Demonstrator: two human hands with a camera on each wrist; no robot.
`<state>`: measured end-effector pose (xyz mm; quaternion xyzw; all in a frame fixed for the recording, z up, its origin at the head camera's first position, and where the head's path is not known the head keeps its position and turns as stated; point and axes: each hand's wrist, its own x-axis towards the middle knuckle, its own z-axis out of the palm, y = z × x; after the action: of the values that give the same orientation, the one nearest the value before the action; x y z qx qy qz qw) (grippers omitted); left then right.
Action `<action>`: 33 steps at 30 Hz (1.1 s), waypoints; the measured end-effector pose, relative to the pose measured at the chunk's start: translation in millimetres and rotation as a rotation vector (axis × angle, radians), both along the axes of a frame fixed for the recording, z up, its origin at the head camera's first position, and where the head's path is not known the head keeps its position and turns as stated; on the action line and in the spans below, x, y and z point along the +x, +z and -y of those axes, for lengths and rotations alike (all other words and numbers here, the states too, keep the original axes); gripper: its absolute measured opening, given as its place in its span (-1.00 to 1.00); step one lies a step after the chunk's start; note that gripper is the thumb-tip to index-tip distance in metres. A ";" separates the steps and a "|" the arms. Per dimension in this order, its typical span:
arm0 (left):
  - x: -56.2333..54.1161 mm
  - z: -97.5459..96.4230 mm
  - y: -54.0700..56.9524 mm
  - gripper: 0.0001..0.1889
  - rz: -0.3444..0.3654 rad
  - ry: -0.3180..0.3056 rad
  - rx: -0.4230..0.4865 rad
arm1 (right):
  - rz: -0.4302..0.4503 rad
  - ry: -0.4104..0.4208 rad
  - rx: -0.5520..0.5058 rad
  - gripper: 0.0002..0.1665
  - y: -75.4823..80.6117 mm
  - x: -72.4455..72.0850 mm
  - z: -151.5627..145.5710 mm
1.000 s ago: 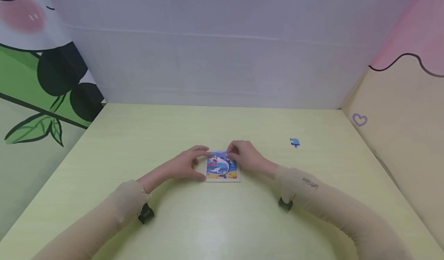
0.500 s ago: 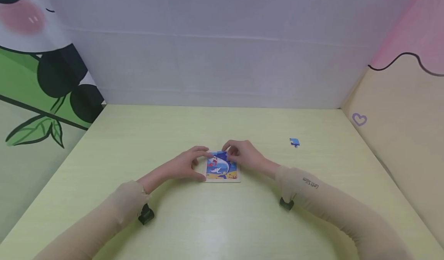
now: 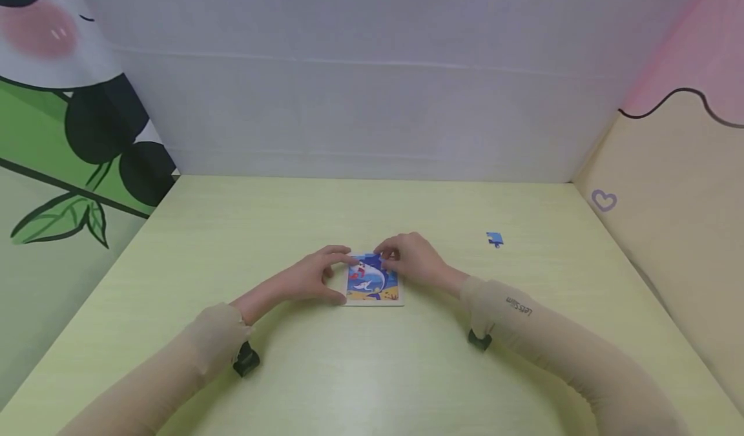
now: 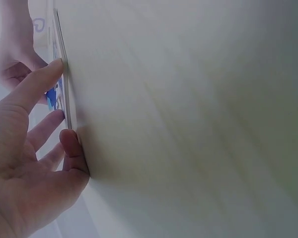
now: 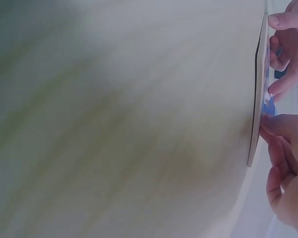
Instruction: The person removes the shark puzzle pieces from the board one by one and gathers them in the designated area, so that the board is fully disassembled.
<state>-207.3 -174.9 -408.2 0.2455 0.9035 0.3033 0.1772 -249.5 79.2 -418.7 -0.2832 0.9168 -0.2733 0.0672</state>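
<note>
A small square jigsaw puzzle (image 3: 366,281) in a pale frame lies flat on the table, showing a white and blue sea animal over yellow sand. My left hand (image 3: 314,274) holds its left side, the thumb at the near corner and fingers at the far end. At the far right part of the picture, my right hand (image 3: 414,258) pinches a blue puzzle piece (image 4: 50,99) between thumb and fingers. That piece stands slightly up from the picture in the left wrist view; from the head the right fingers partly hide it.
One loose blue puzzle piece (image 3: 495,239) lies on the pale table (image 3: 360,371), to the right and farther back than the frame. A white wall (image 3: 372,113) rises behind the table, with printed panels on both sides.
The right hand's fingers shift slightly about the far right part of the puzzle, first toward the far edge, then a little back. The left hand stays in place on the frame.
</note>
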 end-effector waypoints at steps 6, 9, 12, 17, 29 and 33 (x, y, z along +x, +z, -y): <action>-0.3 0.0 -1.2 -0.26 0.006 0.013 -0.008 | -0.013 0.002 -0.011 -0.71 -0.3 1.2 -0.1; 0.0 0.3 -1.9 -0.26 0.001 0.007 -0.010 | -0.033 0.003 -0.008 -0.71 -0.2 1.9 -0.2; 0.4 0.4 -2.2 -0.25 0.003 0.005 -0.008 | -0.045 0.002 0.002 -0.70 0.7 2.5 0.1; 0.8 -0.3 -0.8 -0.25 -0.006 0.004 -0.006 | -0.013 -0.013 0.003 -0.69 3.3 3.8 0.9; -0.7 0.4 -4.5 -0.28 -0.020 -0.006 -0.005 | 0.084 -0.009 0.000 -0.69 4.1 -4.5 1.4; -1.1 0.7 -5.9 -0.29 -0.015 -0.005 -0.002 | 0.123 -0.003 -0.019 -0.71 5.5 -8.6 1.5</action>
<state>-208.4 -175.6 -414.1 0.2500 0.9044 0.3003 0.1715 -258.1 77.7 -413.2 -0.2653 0.9087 -0.2989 0.1202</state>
